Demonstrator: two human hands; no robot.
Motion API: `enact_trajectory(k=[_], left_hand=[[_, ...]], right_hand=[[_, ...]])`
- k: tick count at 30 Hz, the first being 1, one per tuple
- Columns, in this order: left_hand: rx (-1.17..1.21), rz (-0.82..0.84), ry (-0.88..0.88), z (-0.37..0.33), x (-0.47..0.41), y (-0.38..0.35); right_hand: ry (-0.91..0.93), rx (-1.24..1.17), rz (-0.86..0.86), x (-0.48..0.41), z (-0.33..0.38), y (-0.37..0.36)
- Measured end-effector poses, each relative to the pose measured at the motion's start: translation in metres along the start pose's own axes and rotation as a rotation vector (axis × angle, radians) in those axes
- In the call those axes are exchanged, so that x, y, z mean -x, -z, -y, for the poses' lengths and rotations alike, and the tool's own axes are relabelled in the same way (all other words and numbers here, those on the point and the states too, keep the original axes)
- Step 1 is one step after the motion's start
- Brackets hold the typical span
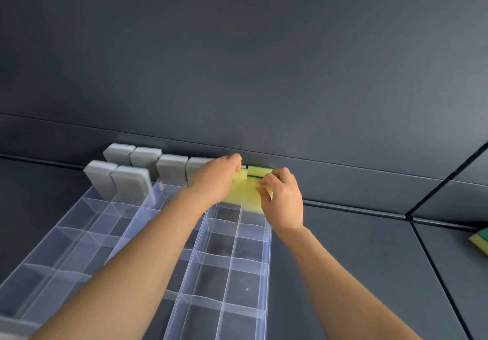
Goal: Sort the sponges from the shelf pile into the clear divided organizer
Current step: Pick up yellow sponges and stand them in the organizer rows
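Both hands pinch yellow-and-green sponges at the far end of the clear divided organizer [232, 260], which lies lengthwise away from the person on the dark shelf [343, 247]. Grey sponges [137, 173] stand upright in its far left cells. The left hand [214, 178] grips one yellow sponge [239, 184]; the right hand [282, 197] pinches its neighbour [254, 197], both upright over far right cells. One more sponge [480, 239] lies well right of the organizer, nearer the right hand.

No text, label, brand, number or sign can be read anywhere: the sponges, the clear organizer and the dark shelf panels all show plain, unmarked surfaces.
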State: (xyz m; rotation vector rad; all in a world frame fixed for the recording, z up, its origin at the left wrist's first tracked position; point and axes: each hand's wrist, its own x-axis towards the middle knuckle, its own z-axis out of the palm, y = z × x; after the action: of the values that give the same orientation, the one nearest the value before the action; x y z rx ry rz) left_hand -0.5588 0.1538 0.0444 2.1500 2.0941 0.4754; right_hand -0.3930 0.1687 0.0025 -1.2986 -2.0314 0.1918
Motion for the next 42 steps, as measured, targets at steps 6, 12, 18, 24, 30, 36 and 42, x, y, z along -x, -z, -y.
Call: enact_trajectory(k=[6, 12, 18, 24, 30, 36, 42], left_hand=[[-0.188, -0.156, -0.021, -0.006, 0.016, -0.017], [-0.166, -0.286, -0.080, -0.002, 0.021, -0.022], [-0.054, -0.206, -0.125, 0.003, 0.021, -0.014], [-0.116, -0.436, 0.203, 0.041, 0.029, 0.007], [-0.136, -0.275, 0.253, 0.064, 0.035, 0.009], [-0.041, -0.317, 0.134, 0.076, 0.036, 0.014], [-0.001, -0.319, 0.059, 0.083, 0.037, 0.015]], right_hand=[[0.105, 0.048, -0.034, 0.000, 0.001, 0.007], [0.142, 0.024, 0.025, -0.003, 0.000, 0.009], [0.101, 0.052, 0.084, -0.007, 0.000, 0.008], [0.189, 0.065, 0.004, -0.006, 0.021, 0.007], [0.319, 0.082, 0.228, -0.026, 0.060, -0.020], [0.292, 0.097, 0.249, -0.031, 0.074, -0.039], [0.263, 0.063, 0.188, -0.027, 0.078, -0.043]])
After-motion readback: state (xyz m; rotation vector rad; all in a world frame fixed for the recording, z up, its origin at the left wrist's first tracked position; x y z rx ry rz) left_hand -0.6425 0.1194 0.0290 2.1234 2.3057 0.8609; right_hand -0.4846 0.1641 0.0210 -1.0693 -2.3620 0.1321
